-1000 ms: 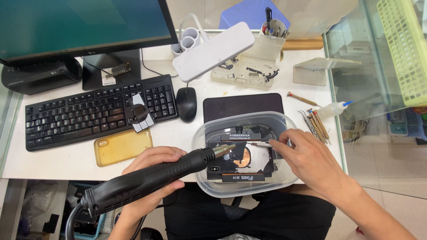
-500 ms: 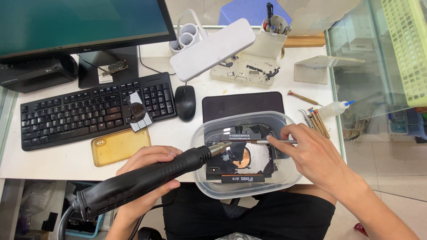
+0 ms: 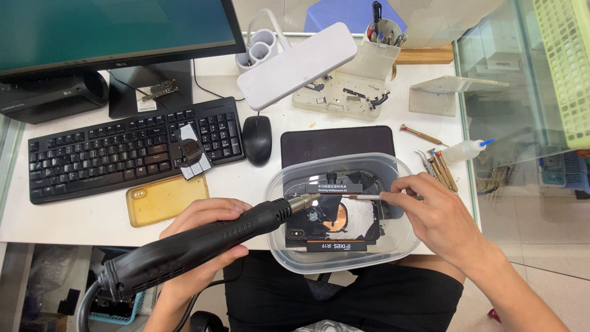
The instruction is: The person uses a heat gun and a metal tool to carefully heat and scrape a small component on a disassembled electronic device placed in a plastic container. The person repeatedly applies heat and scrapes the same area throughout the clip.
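So left hand (image 3: pixel 203 230) grips the chunky black hot-air gun (image 3: pixel 190 249) by its stiff handle, right hand (image 3: pixel 439 218) pinching thin metal tweezers (image 3: pixel 362 197) over the fragile-looking opened phone back (image 3: pixel 335 218).

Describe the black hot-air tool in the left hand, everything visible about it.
The hot-air tool is a long black wand, plastic by the look, with a ribbed grip and a short metal nozzle at its tip. A black cord leaves its rear end at the lower left. The left hand wraps around its middle. It lies at a slant, rear low and left, with the nozzle reaching over the rim of the clear plastic tub towards the opened phone clamped inside. Whether the nozzle touches anything cannot be told.
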